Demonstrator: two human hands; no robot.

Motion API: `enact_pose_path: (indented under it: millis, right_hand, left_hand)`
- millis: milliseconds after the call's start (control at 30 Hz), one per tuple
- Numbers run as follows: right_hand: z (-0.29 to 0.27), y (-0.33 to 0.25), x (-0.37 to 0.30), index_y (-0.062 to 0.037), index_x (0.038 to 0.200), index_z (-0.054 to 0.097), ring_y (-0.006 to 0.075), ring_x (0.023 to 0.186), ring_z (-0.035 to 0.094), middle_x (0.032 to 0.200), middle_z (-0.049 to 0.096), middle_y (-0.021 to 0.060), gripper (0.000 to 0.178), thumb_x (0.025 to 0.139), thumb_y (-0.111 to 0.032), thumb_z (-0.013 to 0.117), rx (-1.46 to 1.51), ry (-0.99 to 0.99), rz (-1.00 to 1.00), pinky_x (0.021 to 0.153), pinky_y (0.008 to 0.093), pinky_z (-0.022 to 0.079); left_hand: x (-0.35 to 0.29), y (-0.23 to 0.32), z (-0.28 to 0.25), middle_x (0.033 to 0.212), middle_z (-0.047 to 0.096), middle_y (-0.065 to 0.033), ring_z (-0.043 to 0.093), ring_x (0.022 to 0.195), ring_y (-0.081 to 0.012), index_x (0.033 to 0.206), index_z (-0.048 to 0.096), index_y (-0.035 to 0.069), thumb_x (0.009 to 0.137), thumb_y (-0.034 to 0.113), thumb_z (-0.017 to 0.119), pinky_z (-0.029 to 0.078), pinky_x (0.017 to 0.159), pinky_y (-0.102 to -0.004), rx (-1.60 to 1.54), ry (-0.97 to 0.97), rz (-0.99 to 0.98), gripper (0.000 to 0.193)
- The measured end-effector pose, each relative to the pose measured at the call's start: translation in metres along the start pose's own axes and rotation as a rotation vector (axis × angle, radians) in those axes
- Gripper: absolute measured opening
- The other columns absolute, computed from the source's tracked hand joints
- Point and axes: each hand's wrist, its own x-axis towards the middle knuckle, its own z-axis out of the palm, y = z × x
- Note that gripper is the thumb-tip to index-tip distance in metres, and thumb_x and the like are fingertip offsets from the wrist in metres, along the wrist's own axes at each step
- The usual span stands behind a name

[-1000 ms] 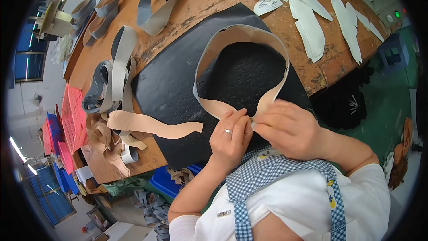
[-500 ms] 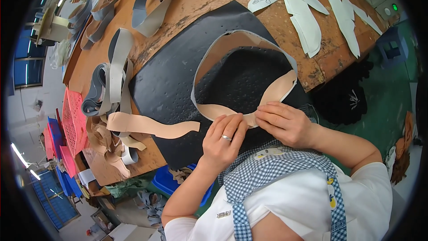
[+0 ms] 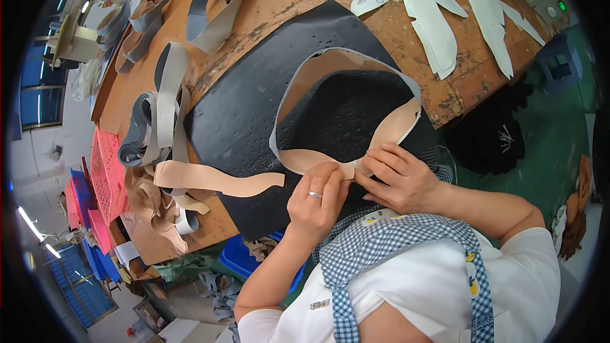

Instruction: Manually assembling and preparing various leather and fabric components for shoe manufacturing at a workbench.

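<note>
A wide strap loop [image 3: 395, 122], tan inside with a grey outer face, stands on its edge over a black pitted mat [image 3: 241, 98]. At its near side, where two tan ends appear to meet, my left hand [image 3: 316, 198] pinches the strap. My right hand [image 3: 401, 179] grips the same stretch just to the right, the fingertips of both hands close together. Fingers hide part of the meeting point. Left of my left hand, a loose tan strip [image 3: 222, 180] lies with its end on the mat.
Grey and tan strap rolls [image 3: 143, 133] pile up on the left of the wooden table [image 3: 470, 86]. Another grey loop [image 3: 213, 32] lies at the back. White cut pieces [image 3: 435, 38] sit at the far right. A pink basket [image 3: 107, 168] and a blue bin [image 3: 238, 259] stand by the left edge.
My fingers have shifted slightly along the near side of the loop, and a small gap between the hands now shows more of the strap. The loop has tilted a little.
</note>
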Motion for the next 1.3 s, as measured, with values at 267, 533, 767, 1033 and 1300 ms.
enact_pose_path:
  millis: [267, 533, 767, 1033, 1300]
  right_hand:
    - [0.0, 0.0, 0.0, -0.0054, 0.118, 0.07, 0.0294, 0.118, 0.058, 0.12, 0.06, 0.013, 0.038, 0.086, -0.026, 0.07, -0.048, 0.011, -0.031, 0.103, 0.0473, 0.048]
    - [-0.001, -0.001, 0.001, -0.0058, 0.118, 0.071, 0.0286, 0.118, 0.059, 0.119, 0.061, 0.0119, 0.033, 0.089, -0.017, 0.061, -0.056, 0.034, -0.025, 0.103, 0.0474, 0.049]
    - [0.0, -0.001, 0.001, -0.0072, 0.122, 0.071, 0.0271, 0.118, 0.06, 0.117, 0.061, 0.0101, 0.037, 0.087, -0.015, 0.059, -0.1, 0.016, -0.03, 0.102, 0.0466, 0.051]
    - [0.001, -0.001, 0.001, -0.0064, 0.118, 0.072, 0.0279, 0.116, 0.061, 0.116, 0.062, 0.0105, 0.035, 0.086, -0.016, 0.061, -0.09, 0.035, -0.032, 0.102, 0.0465, 0.051]
    - [0.0, -0.001, 0.0, -0.0045, 0.113, 0.073, 0.0297, 0.117, 0.06, 0.117, 0.062, 0.0126, 0.031, 0.087, -0.017, 0.063, -0.063, 0.034, -0.042, 0.101, 0.0473, 0.052]
  left_hand:
    - [0.0, 0.006, 0.002, 0.098, 0.068, -0.0103, 0.069, 0.085, -0.0263, 0.096, 0.072, 0.002, 0.067, -0.006, 0.078, 0.058, 0.071, -0.0327, 0.021, 0.01, -0.015, 0.03]
    - [-0.001, 0.009, 0.007, 0.095, 0.068, -0.0101, 0.069, 0.081, -0.0252, 0.097, 0.072, 0.001, 0.073, -0.006, 0.077, 0.057, 0.067, -0.0322, -0.004, 0.068, -0.111, 0.026]
    - [0.01, 0.013, 0.012, 0.086, 0.066, -0.0107, 0.066, 0.068, -0.0231, 0.092, 0.067, 0.001, 0.083, -0.005, 0.073, 0.054, 0.06, -0.0301, -0.232, 0.255, -0.517, 0.012]
    - [-0.001, 0.021, 0.013, 0.095, 0.069, -0.012, 0.068, 0.084, -0.0285, 0.099, 0.069, 0.0, 0.074, -0.007, 0.075, 0.057, 0.068, -0.0341, -0.07, 0.137, -0.247, 0.027]
    - [-0.007, 0.013, 0.007, 0.098, 0.069, -0.0124, 0.068, 0.087, -0.0291, 0.096, 0.073, -0.001, 0.072, -0.006, 0.076, 0.058, 0.073, -0.0351, 0.093, 0.052, -0.088, 0.025]
